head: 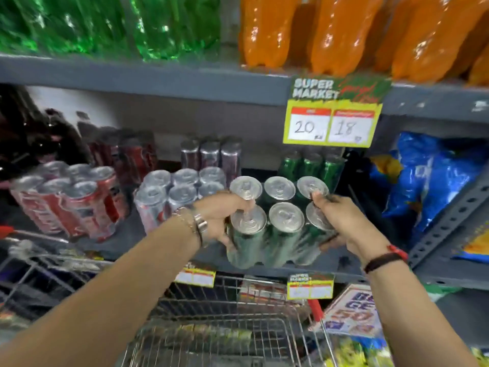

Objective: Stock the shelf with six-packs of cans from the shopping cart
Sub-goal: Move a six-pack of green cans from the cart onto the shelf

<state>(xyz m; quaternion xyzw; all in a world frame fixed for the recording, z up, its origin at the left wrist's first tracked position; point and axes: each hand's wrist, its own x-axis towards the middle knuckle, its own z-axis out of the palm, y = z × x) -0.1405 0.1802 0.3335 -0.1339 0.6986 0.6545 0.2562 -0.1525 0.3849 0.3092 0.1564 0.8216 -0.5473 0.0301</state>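
Observation:
A six-pack of green cans (280, 226) wrapped in clear film sits at the front edge of the grey shelf (148, 231). My left hand (219, 221) grips its left side and my right hand (336, 221) grips its right side. Behind it stand more green cans (312, 165). To the left on the same shelf are a silver-topped six-pack (174, 192) and a red six-pack (71, 202). The wire shopping cart (225, 329) stands below my arms.
Green bottles (105, 25) and orange bottles (344, 33) fill the shelf above. A yellow price sign (333, 120) hangs from that shelf's edge. Blue bags (428, 186) lie to the right beyond a perforated upright (455, 210). Dark bottles (31, 133) stand far left.

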